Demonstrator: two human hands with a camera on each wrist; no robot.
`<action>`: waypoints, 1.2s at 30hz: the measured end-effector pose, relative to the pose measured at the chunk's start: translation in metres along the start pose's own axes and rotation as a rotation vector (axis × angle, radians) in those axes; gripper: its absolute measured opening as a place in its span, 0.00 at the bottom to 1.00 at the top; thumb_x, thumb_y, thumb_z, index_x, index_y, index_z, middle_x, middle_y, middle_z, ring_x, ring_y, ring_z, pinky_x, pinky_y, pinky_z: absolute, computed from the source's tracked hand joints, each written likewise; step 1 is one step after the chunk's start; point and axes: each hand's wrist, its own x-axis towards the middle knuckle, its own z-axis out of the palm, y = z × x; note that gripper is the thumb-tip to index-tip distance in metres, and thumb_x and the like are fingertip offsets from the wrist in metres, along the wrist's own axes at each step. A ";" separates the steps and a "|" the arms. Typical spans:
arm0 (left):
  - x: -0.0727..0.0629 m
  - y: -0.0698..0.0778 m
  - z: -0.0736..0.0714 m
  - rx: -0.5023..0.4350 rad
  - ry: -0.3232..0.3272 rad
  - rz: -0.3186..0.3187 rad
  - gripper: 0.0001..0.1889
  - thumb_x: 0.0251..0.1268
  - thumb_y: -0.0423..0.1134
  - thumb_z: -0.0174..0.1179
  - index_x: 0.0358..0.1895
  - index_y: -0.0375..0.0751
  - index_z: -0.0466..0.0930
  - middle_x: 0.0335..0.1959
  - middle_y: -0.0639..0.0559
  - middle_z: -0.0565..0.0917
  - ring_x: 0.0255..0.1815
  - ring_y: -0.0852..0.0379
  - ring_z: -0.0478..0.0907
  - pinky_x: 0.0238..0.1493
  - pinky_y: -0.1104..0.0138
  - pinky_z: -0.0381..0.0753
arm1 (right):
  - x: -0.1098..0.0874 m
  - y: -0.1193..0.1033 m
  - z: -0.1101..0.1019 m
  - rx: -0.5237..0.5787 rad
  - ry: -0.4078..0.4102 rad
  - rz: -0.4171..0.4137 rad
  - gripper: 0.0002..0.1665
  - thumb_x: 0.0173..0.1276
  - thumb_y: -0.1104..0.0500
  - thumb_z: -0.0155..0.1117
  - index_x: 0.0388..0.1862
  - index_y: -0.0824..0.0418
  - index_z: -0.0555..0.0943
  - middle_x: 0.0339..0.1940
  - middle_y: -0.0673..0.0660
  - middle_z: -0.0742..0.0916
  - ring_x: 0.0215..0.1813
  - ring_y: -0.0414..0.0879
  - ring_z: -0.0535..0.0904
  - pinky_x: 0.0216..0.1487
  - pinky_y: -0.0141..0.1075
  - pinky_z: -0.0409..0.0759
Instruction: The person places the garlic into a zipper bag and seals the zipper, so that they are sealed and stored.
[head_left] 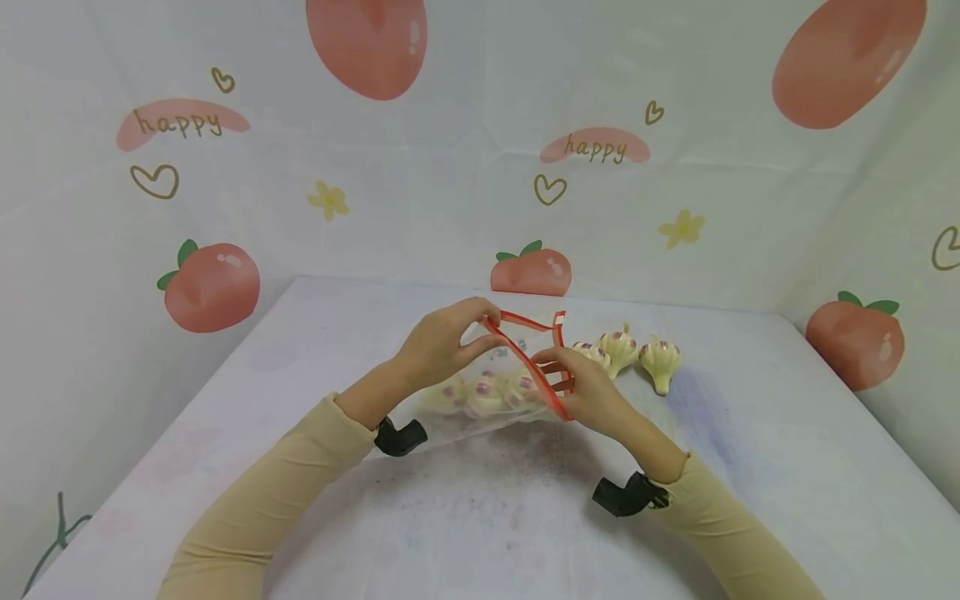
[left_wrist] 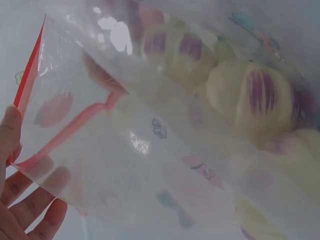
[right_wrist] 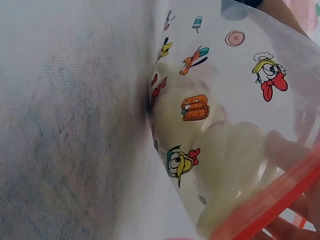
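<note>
Left hand (head_left: pixel 448 340) pinches the red rim (head_left: pixel 528 363) of a clear printed bag (head_left: pixel 501 363) at the far-left end of the mouth. Right hand (head_left: pixel 592 387) is at the near-right end, fingers bent at the opening; can't tell if it grips film or just spreads it. No bulb visible in either.

Bag is between and below the hands, tipped sideways, mouth gaping toward the right hand. Resting on the table (head_left: pixel 480 517) or just over it, can't tell. Garlic bulbs (head_left: pixel 486 393) inside, at least three, lie below the left hand; film haze hides the exact count. Three loose bulbs (head_left: pixel 619 348) lie just beyond and right of the right hand, one partly behind it.

Risks, my read: mouth points sideways, so if that end dips, bulbs could roll out past the right hand. Limp film: if the left pinch slips, the mouth likely folds shut. Hands pulling hard against each other could stretch or tear the rim. Stems could snag it too. Right hand swinging outward could knock the loose bulbs away
</note>
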 end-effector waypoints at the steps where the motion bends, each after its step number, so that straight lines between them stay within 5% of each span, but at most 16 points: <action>1: 0.000 0.000 0.000 -0.004 0.001 -0.004 0.14 0.55 0.40 0.66 0.40 0.38 0.74 0.35 0.49 0.81 0.39 0.54 0.81 0.37 0.63 0.80 | 0.000 0.000 0.000 0.001 0.004 -0.003 0.24 0.54 0.67 0.70 0.50 0.67 0.75 0.49 0.65 0.82 0.48 0.57 0.81 0.44 0.42 0.83; 8: -0.003 -0.001 -0.002 -0.018 0.005 -0.022 0.14 0.55 0.40 0.66 0.40 0.38 0.74 0.36 0.49 0.81 0.40 0.54 0.81 0.39 0.63 0.80 | -0.004 -0.001 -0.005 -0.029 0.061 -0.028 0.20 0.57 0.71 0.65 0.50 0.69 0.75 0.48 0.66 0.83 0.47 0.59 0.81 0.42 0.41 0.83; 21: -0.007 -0.003 -0.004 -0.016 0.025 -0.019 0.14 0.55 0.40 0.66 0.40 0.38 0.74 0.36 0.50 0.81 0.40 0.55 0.81 0.38 0.65 0.78 | -0.013 0.010 -0.024 -0.118 0.203 -0.031 0.13 0.61 0.64 0.66 0.44 0.65 0.79 0.40 0.60 0.86 0.40 0.50 0.84 0.39 0.30 0.82; 30: -0.008 -0.005 -0.005 -0.012 0.024 -0.040 0.15 0.55 0.40 0.66 0.41 0.38 0.74 0.37 0.50 0.81 0.40 0.54 0.81 0.40 0.64 0.79 | -0.017 0.017 -0.032 -0.122 0.226 -0.038 0.13 0.60 0.66 0.65 0.44 0.68 0.79 0.39 0.62 0.86 0.39 0.40 0.82 0.38 0.26 0.80; 36: -0.009 -0.006 -0.006 -0.012 0.027 -0.057 0.15 0.55 0.40 0.66 0.41 0.38 0.74 0.37 0.49 0.81 0.40 0.54 0.80 0.39 0.64 0.78 | -0.019 0.023 -0.037 -0.129 0.243 -0.017 0.12 0.60 0.67 0.65 0.43 0.68 0.79 0.40 0.63 0.85 0.39 0.46 0.83 0.38 0.24 0.79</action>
